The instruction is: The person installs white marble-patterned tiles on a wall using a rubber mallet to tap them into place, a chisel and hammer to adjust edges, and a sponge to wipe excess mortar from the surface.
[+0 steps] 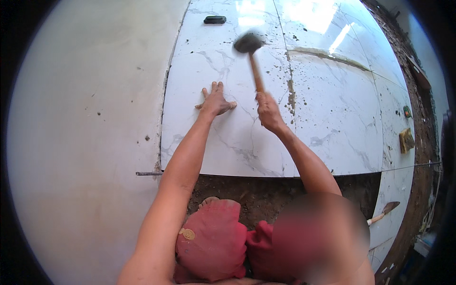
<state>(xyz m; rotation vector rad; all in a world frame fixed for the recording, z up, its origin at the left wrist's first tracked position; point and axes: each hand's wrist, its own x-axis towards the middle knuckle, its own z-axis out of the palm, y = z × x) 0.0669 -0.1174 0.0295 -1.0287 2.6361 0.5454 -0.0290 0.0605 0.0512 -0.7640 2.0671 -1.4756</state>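
Observation:
My right hand (pixel 269 112) is closed round the wooden handle of a rubber mallet (pixel 256 71). Its dark head (pixel 247 43), slightly blurred, is over the far part of a large white marbled floor tile (pixel 232 147). My left hand (pixel 217 101) lies spread on that same tile, fingers apart and holding nothing. Whether the mallet head touches the tile or hangs just above it, I cannot tell.
A small black block (pixel 214 19) lies on the far tiles. Wet grey mortar spots the joint (pixel 290 90). At the right are a yellow sponge (pixel 406 140) and a trowel (pixel 384 212). Bare dark soil (pixel 256 194) shows before my knees; a pale smooth floor (pixel 85 142) spans the left.

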